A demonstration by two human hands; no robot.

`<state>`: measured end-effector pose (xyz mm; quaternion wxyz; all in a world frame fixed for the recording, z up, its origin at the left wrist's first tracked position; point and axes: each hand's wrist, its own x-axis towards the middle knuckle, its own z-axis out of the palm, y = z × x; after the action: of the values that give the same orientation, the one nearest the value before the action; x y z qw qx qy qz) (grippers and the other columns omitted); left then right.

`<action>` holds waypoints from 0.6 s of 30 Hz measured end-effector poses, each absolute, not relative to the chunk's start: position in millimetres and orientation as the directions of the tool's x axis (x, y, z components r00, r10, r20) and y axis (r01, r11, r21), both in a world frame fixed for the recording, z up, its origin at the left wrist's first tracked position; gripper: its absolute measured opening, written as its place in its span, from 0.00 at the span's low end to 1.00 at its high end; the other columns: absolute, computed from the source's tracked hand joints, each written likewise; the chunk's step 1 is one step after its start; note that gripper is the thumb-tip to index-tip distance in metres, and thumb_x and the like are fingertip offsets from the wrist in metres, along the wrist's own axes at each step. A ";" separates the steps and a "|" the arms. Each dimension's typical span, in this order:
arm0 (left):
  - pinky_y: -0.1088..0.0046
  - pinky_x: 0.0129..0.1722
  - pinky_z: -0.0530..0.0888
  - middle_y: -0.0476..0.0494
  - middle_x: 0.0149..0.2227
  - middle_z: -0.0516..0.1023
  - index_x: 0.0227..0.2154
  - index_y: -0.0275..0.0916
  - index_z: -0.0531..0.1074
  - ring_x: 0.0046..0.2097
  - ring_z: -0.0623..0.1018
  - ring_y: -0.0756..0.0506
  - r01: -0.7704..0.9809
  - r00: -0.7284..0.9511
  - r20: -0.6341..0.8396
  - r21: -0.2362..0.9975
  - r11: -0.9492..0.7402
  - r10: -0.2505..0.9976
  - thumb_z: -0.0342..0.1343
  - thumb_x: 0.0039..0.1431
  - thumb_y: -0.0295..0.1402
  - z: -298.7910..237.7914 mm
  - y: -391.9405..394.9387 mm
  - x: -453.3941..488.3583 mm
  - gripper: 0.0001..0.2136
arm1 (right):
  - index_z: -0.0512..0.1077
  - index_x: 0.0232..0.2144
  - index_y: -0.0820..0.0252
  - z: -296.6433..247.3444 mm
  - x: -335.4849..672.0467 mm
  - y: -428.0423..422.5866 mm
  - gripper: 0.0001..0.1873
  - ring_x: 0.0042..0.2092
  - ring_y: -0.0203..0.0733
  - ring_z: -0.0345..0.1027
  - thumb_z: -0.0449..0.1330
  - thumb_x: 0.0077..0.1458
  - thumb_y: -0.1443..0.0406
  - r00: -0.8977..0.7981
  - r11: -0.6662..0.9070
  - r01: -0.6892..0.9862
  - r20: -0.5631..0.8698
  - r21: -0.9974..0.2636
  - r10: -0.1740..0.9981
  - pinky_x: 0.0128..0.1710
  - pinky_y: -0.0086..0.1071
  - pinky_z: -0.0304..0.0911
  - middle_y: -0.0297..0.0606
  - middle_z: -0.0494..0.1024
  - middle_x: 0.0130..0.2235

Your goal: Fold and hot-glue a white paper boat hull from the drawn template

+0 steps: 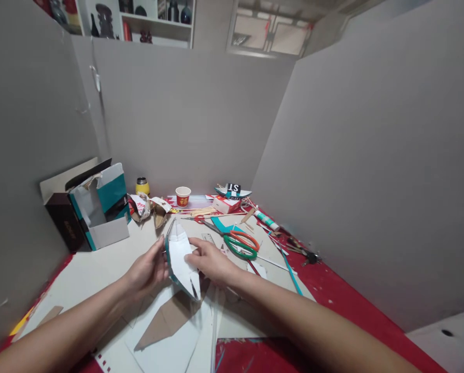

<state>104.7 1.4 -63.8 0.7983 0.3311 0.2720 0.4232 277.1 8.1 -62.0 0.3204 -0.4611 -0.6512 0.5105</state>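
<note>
A pointed white paper shape with teal edging (182,258) is held upright over the table between both hands. My left hand (148,269) grips its left edge with thumb and fingers. On its right side my right hand (210,260) pinches it, fingers curled round the paper. Beneath them lie white card sheets (169,336) with a brown cardboard cut-out (169,317).
Scissors with green and orange handles (241,243) lie just beyond my right hand. An open teal and white box (95,207) stands at the left. A red-printed paper cup (183,196), a glue tube (266,220), sticks and scraps crowd the back. Grey partition walls enclose the red table (333,295).
</note>
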 end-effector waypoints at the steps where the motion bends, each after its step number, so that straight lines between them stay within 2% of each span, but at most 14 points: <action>1: 0.62 0.45 0.76 0.33 0.45 0.80 0.56 0.33 0.66 0.45 0.80 0.38 -0.483 0.484 -0.153 0.774 0.409 0.862 0.46 0.66 0.40 -61.5 1.0 105.6 0.21 | 0.69 0.48 0.63 -60.3 277.4 9.0 0.22 0.18 0.31 0.59 0.52 0.49 0.70 -0.381 0.094 0.294 -0.026 -0.951 0.924 0.16 0.22 0.55 0.26 0.66 0.20; 7: 0.62 0.43 0.76 0.34 0.46 0.79 0.50 0.36 0.70 0.43 0.80 0.40 -0.338 0.351 -0.168 0.895 0.292 0.921 0.47 0.65 0.41 -52.8 -5.3 106.9 0.17 | 0.70 0.50 0.62 -46.8 287.2 19.0 0.24 0.26 0.32 0.62 0.53 0.49 0.74 -0.466 0.321 0.447 0.089 -0.835 0.881 0.24 0.23 0.55 0.32 0.73 0.30; 9: 0.60 0.43 0.76 0.33 0.46 0.78 0.47 0.36 0.71 0.43 0.80 0.39 -0.260 0.263 -0.175 0.934 0.245 0.949 0.50 0.63 0.42 -54.4 -7.0 99.2 0.17 | 0.73 0.44 0.63 -42.8 295.9 26.8 0.19 0.28 0.34 0.62 0.54 0.49 0.73 -0.509 0.379 0.494 0.093 -0.783 0.856 0.26 0.24 0.55 0.33 0.74 0.30; 11: 0.58 0.44 0.75 0.31 0.47 0.76 0.46 0.36 0.70 0.44 0.79 0.38 -0.163 0.121 -0.155 0.971 0.174 0.980 0.52 0.61 0.44 -56.1 -7.3 86.0 0.18 | 0.76 0.36 0.64 -40.8 305.5 37.4 0.12 0.28 0.34 0.61 0.55 0.50 0.72 -0.563 0.421 0.536 0.062 -0.731 0.824 0.26 0.25 0.54 0.32 0.72 0.27; 14: 0.57 0.51 0.69 0.34 0.51 0.73 0.46 0.38 0.68 0.50 0.75 0.38 0.051 -0.094 -0.019 0.998 0.024 0.995 0.55 0.57 0.47 -50.7 -5.5 65.1 0.19 | 0.74 0.27 0.63 -42.3 314.5 55.1 0.06 0.26 0.33 0.57 0.57 0.51 0.69 -0.632 0.478 0.585 0.001 -0.656 0.775 0.25 0.25 0.50 0.29 0.67 0.22; 16: 0.60 0.55 0.65 0.38 0.50 0.74 0.44 0.40 0.70 0.53 0.72 0.39 0.220 -0.085 0.099 0.972 -0.078 0.991 0.58 0.55 0.46 -39.3 -1.6 58.8 0.19 | 0.74 0.26 0.63 -45.5 313.4 65.3 0.05 0.25 0.32 0.54 0.58 0.50 0.68 -0.668 0.515 0.602 -0.032 -0.610 0.743 0.24 0.26 0.47 0.28 0.65 0.21; 18: 0.63 0.55 0.64 0.42 0.46 0.77 0.40 0.41 0.73 0.51 0.73 0.40 0.379 0.033 0.154 0.912 -0.155 0.988 0.60 0.52 0.44 -25.5 6.4 61.5 0.16 | 0.75 0.26 0.62 -48.7 307.1 73.0 0.06 0.25 0.32 0.54 0.59 0.50 0.67 -0.698 0.549 0.610 -0.058 -0.571 0.714 0.24 0.26 0.46 0.28 0.65 0.21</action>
<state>61.5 6.4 -25.5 0.3532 0.6259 0.5459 0.4308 307.1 73.0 -48.7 0.0907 -0.3780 -0.8754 0.2872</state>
